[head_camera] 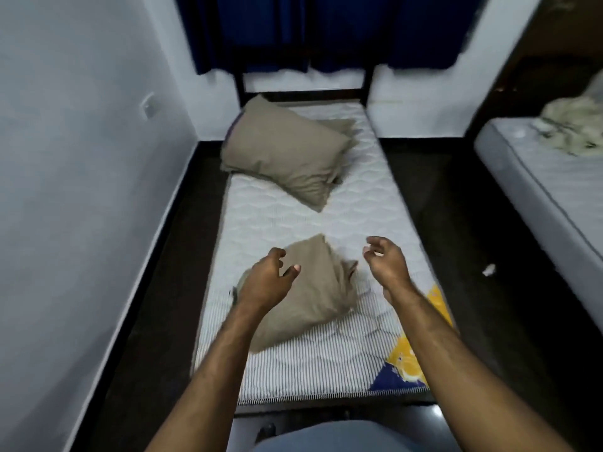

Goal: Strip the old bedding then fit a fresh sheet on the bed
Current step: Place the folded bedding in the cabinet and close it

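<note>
A bare white quilted mattress (270, 220) lies on a dark bed frame, seen from its foot end. Two beige pillows (284, 154) lie stacked at the head end. A third beige pillow (319, 288) lies near the foot end, blurred. My left hand (267, 278) hovers over that pillow's left side with fingers loosely curled, holding nothing. To the pillow's right, my right hand (386, 262) hangs above the mattress, fingers relaxed and empty. A yellow and blue label (408, 357) marks the mattress's near right corner.
A white wall (81, 190) runs close along the left. Dark floor (440, 207) separates this bed from a second bed (538, 181) on the right, which carries a crumpled light cloth (574, 128). Blue curtains (310, 31) hang behind the headboard. A small white scrap (488, 270) lies on the floor.
</note>
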A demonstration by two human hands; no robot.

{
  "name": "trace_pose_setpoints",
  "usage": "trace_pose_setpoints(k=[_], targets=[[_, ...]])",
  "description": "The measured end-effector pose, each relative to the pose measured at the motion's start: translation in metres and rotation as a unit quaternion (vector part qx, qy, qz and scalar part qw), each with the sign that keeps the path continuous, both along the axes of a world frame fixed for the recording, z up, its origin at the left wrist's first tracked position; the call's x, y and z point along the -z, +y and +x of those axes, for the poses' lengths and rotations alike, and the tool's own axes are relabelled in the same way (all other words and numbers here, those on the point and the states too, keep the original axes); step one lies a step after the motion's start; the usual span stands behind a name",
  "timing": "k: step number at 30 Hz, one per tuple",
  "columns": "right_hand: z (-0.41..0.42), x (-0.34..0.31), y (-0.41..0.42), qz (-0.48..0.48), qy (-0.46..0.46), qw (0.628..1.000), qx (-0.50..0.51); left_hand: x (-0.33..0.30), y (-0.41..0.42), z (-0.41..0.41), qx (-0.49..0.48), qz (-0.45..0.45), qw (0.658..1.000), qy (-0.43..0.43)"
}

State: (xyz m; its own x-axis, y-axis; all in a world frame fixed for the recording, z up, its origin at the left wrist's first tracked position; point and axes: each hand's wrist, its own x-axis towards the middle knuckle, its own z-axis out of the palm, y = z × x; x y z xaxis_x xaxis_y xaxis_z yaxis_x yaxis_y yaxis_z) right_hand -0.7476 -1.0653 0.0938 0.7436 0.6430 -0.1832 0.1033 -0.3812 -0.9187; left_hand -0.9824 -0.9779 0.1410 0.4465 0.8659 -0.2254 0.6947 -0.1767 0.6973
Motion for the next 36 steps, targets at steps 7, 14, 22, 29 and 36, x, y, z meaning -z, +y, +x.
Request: trace_pose_setpoints(k=[7,14,22,29,36], targets=[[-0.011,-0.032,-0.103,0.047,0.009,0.984,0.169,-0.004,-0.024,0.07,0.187,0.002,0.979,-0.081],[-0.064,-0.063,-0.312,0.008,-0.096,0.895,0.436,-0.009,-0.188,0.126,0.446,-0.095,0.877,-0.148],[-0.172,-0.12,-0.496,-0.049,-0.212,0.748,0.627,-0.054,-0.384,0.119,0.668,-0.061,0.71,-0.214],[-0.245,-0.144,-0.621,-0.131,-0.319,0.639,0.688,-0.083,-0.546,0.089,0.772,-0.002,0.592,-0.231],[-0.266,-0.168,-0.715,-0.285,-0.266,0.648,0.654,-0.134,-0.677,0.093,0.815,0.074,0.522,-0.242]])
